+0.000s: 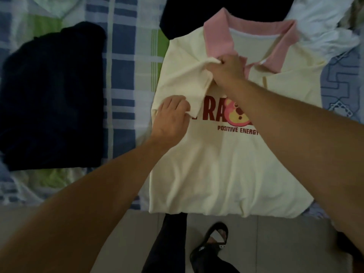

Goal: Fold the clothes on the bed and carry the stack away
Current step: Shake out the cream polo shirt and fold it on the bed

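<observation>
A cream polo shirt (222,164) with a pink collar and a red "POSITIVE ENERGY" print lies face up on the bed, its hem hanging over the front edge. Its left sleeve is folded in over the chest. My right hand (226,69) reaches across and pinches the top of that sleeve just below the collar. My left hand (171,117) grips the sleeve's lower edge at the shirt's left side. A folded dark navy garment (53,99) lies to the left on the bed.
The bed carries a blue, white and green checked sheet (126,75). A dark garment (197,10) and crumpled white clothes (323,22) lie beyond the collar. Below the bed edge are a tiled floor (275,243), my dark trouser leg and a sandalled foot (212,245).
</observation>
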The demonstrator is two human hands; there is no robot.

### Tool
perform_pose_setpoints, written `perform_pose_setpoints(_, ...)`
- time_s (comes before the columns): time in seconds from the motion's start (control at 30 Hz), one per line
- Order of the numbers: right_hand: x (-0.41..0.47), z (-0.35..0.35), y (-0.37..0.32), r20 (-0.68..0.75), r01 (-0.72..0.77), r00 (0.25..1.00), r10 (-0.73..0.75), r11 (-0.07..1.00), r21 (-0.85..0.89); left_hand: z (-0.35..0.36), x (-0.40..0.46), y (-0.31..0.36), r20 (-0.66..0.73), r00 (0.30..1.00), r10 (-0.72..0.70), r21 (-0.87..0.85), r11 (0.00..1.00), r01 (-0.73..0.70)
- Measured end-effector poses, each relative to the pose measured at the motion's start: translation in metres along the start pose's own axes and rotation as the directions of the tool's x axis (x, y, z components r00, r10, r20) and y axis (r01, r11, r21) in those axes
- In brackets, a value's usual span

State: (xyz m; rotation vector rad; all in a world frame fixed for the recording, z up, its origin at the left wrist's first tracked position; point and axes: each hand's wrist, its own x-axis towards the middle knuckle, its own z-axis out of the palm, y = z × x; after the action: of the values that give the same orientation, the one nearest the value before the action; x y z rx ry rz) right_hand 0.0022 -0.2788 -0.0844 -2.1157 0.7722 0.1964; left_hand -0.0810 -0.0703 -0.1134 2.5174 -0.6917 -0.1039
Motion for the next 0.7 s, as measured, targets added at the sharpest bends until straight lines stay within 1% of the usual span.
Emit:
perform_pose_setpoints(0.03,0.004,-0.001,0.003,-0.045,0.01,0.999,-0.01,1.0,0.02,0.002,-0.004,-0.002,-0.05,0.997,0.062,-0.046,0.997,-0.064)
perform_pose_setpoints(0.07,0.005,-0.002,0.007,-0.072,0.02,0.997,-0.017,0.999,0.049,0.005,-0.009,-0.005,-0.067,0.992,0.102,-0.073,0.992,-0.107)
perform_pose_setpoints(0.13,0.004,-0.002,0.021,-0.076,0.021,0.997,-0.02,1.0,0.008,0.013,-0.019,-0.009,0.005,0.993,0.12,-0.055,0.991,-0.119)
perform_pose_setpoints(0.2,0.0,0.0,0.039,-0.061,0.002,0.998,-0.006,0.998,-0.068,0.023,-0.025,-0.012,0.115,0.989,0.099,0.032,0.994,-0.103)
perform_pose_setpoints(0.3,-0.014,-0.002,0.054,-0.126,0.053,0.989,-0.072,0.987,-0.15,0.033,-0.026,-0.014,0.217,0.974,0.066,0.163,0.981,-0.103)
perform_pose_setpoints(0.37,-0.03,-0.005,0.063,-0.131,0.115,0.981,-0.14,0.977,-0.18,0.036,-0.026,-0.014,0.253,0.966,0.052,0.22,0.969,-0.11)
perform_pose_setpoints(0.43,-0.053,-0.011,0.075,-0.095,0.18,0.975,-0.202,0.963,-0.202,0.034,-0.027,-0.014,0.282,0.959,0.029,0.266,0.958,-0.107)
perform_pose_setpoints(0.5,-0.082,-0.02,0.093,-0.074,0.225,0.968,-0.239,0.961,-0.161,0.031,-0.033,-0.011,0.287,0.958,0.001,0.302,0.949,-0.091)
perform_pose_setpoints(0.57,-0.12,-0.035,0.117,-0.096,0.265,0.957,-0.274,0.96,-0.094,0.024,-0.051,-0.007,0.254,0.966,-0.056,0.311,0.95,-0.026)
perform_pose_setpoints(0.6,-0.141,-0.046,0.132,-0.119,0.266,0.955,-0.271,0.962,-0.055,0.021,-0.066,-0.005,0.217,0.969,-0.117,0.301,0.953,0.048)
perform_pose_setpoints(0.63,-0.163,-0.058,0.15,-0.15,0.258,0.954,-0.259,0.966,-0.026,0.017,-0.084,-0.003,0.17,0.963,-0.21,0.272,0.949,0.159)
perform_pose_setpoints(0.67,-0.186,-0.071,0.17,-0.184,0.244,0.952,-0.243,0.97,-0.014,0.013,-0.104,-0.002,0.117,0.939,-0.322,0.221,0.931,0.292)
perform_pose_setpoints(0.7,-0.208,-0.085,0.194,-0.217,0.217,0.953,-0.213,0.976,-0.008,0.01,-0.126,0.0,0.069,0.899,-0.433,0.149,0.895,0.42)
